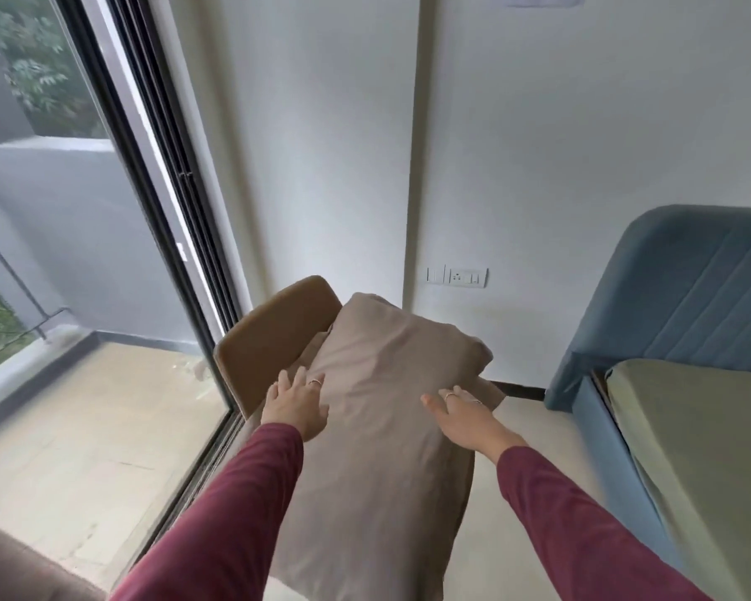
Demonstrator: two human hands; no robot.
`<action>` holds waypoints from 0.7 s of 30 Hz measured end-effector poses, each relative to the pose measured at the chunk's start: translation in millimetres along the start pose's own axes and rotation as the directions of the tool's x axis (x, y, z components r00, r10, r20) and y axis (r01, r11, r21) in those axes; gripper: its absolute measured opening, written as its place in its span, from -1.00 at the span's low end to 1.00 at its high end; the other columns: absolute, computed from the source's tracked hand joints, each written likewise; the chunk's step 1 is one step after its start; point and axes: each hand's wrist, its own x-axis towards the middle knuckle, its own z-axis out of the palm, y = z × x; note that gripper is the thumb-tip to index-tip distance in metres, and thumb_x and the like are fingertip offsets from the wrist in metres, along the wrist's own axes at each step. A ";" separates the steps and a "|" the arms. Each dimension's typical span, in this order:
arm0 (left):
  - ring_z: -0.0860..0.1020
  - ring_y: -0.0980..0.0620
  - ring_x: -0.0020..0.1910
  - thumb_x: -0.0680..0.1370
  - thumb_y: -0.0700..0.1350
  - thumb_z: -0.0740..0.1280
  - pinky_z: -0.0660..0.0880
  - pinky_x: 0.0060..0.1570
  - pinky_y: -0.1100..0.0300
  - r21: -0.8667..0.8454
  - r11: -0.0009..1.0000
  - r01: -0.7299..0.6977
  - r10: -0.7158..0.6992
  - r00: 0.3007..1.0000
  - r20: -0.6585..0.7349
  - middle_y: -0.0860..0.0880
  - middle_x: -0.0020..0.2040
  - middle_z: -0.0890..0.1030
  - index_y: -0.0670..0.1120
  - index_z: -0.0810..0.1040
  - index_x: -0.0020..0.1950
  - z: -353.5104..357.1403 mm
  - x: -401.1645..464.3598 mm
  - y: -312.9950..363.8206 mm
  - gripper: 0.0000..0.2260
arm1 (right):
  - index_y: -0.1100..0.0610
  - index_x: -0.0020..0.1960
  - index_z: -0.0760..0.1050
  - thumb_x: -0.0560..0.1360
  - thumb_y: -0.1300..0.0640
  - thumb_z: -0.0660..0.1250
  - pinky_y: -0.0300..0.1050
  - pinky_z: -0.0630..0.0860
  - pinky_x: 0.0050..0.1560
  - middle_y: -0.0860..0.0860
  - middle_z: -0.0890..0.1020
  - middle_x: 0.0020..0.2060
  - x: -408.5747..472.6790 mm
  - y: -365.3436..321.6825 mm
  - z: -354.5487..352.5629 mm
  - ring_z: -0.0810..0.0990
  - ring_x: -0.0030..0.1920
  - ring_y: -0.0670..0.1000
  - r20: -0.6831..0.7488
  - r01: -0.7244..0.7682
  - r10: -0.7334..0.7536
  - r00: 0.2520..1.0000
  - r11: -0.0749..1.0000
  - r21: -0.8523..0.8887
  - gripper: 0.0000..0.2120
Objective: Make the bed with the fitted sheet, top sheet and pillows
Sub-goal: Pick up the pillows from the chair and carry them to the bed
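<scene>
A long taupe pillow [378, 427] lies on a tan chair [274, 336] in the middle of the view. My left hand [295, 405] lies flat against the pillow's left side with fingers straight. My right hand [460, 416] rests on its right side, fingers spread. Both arms wear dark red sleeves. At the right edge stands the bed, with a green fitted sheet [703, 435] over the mattress and a blue padded headboard [686, 292] behind it.
A sliding glass door [161, 219] with a dark frame runs along the left, a balcony beyond it. A white wall with a switch plate [457, 277] is behind the chair. Pale floor [534, 431] lies between chair and bed.
</scene>
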 end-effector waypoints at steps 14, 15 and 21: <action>0.03 -0.18 0.52 0.60 0.20 0.08 0.07 0.45 -0.04 0.016 0.990 0.140 -0.138 0.941 0.309 -0.13 0.56 -0.02 -0.01 -0.09 0.57 72.7 166.2 -41.9 -0.36 | 0.08 0.58 -0.12 0.58 -0.30 -0.08 0.12 -0.02 0.48 0.26 -0.07 0.53 156.6 5.7 81.6 -0.01 0.54 0.21 0.216 -0.181 0.188 0.958 0.982 -0.054 -0.29; 0.05 -0.17 0.51 0.59 0.22 0.06 0.09 0.45 -0.04 0.000 0.985 0.171 -0.163 0.935 0.314 -0.13 0.55 0.00 -0.01 -0.09 0.57 81.6 177.8 -42.5 -0.35 | 0.07 0.57 -0.15 0.59 -0.29 -0.07 0.12 -0.02 0.49 0.27 -0.10 0.53 171.6 7.9 91.2 -0.02 0.53 0.23 0.226 -0.202 0.202 0.953 0.979 -0.020 -0.29; 0.11 -0.17 0.50 0.58 0.27 0.03 0.09 0.44 -0.11 -0.172 0.916 0.363 -0.275 0.879 0.389 -0.12 0.55 0.09 -0.05 -0.04 0.57 131.9 220.0 -38.5 -0.33 | 0.08 0.55 -0.30 0.58 -0.29 -0.10 0.22 -0.10 0.46 0.26 -0.17 0.52 213.2 11.7 146.8 -0.17 0.53 0.23 0.132 -0.327 0.322 0.938 0.945 0.022 -0.26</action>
